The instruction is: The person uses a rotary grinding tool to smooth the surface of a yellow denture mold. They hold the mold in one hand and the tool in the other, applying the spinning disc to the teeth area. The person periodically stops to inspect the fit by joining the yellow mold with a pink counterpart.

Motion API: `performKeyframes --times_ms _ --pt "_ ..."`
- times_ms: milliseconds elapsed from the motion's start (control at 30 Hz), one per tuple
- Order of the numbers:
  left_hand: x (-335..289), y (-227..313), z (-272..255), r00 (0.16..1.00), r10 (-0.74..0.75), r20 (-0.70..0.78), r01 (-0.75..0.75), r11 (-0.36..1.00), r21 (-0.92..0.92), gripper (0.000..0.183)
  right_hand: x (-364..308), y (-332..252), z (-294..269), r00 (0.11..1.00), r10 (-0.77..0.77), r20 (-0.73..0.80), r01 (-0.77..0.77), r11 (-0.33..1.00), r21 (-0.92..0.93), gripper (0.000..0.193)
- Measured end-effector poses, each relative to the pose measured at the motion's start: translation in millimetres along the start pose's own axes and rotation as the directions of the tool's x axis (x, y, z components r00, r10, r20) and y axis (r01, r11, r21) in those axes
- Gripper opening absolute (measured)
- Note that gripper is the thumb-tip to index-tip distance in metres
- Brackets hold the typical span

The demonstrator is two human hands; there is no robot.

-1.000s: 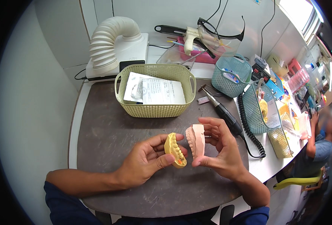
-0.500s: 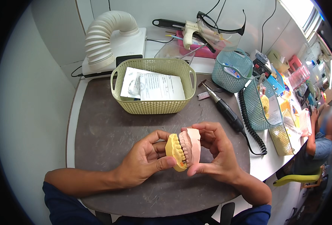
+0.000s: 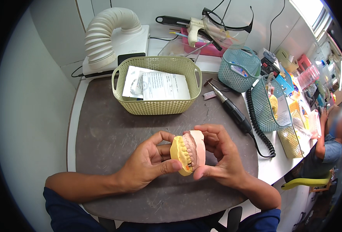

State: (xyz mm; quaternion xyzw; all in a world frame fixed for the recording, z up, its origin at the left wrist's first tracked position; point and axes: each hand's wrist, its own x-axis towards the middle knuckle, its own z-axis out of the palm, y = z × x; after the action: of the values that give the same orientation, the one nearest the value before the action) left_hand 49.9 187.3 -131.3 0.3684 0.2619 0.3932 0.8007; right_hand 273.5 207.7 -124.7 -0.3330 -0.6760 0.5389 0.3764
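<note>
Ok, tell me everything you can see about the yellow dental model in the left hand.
The yellow dental model looks like matte plaster: a curved base with a row of moulded teeth, plus a small orange patch and a dark, metallic-looking bit near its lower end. Held on edge above the brownish tabletop, its teeth face right, apparently meeting those of the pink model. The left hand grips it, thumb near the lower end.

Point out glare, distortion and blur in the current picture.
Head view: the window at upper right is blown out to white; head view: fisheye distortion tilts the co-worker at far right, whose head is blurred; head view: the yellow dental model and pink dental model look fairly sharp.
</note>
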Motion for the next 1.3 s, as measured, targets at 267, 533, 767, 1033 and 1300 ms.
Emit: performKeyframes --times_ms 267,533,767,1033,1300 --pt "2 2 1 0.999 0.027 -0.021 -0.029 0.998 -0.056 0.048 0 -6 -7 0.995 0.073 0.062 -0.082 0.986 0.147 0.066" --pt "2 4 -4 0.999 -0.028 -0.023 0.026 0.998 -0.065 0.059 2 -7 -5 0.997 -0.027 0.071 0.024 0.999 0.042 0.069" --pt "2 3 -3 1.0 -0.009 -0.025 0.007 0.997 -0.074 0.055 2 -5 -6 0.997 -0.042 0.064 0.042 0.999 0.013 0.072" --pt "1 9 0 0.999 -0.007 -0.045 0.006 1.0 -0.026 0.058 2 -5 -8 0.997 -0.046 0.066 0.043 0.998 0.039 0.076" --pt "1 8 -1 0.992 0.099 -0.076 -0.088 0.987 0.134 0.055 4 -2 -8 0.993 -0.097 0.065 0.094 0.995 0.039 0.077"
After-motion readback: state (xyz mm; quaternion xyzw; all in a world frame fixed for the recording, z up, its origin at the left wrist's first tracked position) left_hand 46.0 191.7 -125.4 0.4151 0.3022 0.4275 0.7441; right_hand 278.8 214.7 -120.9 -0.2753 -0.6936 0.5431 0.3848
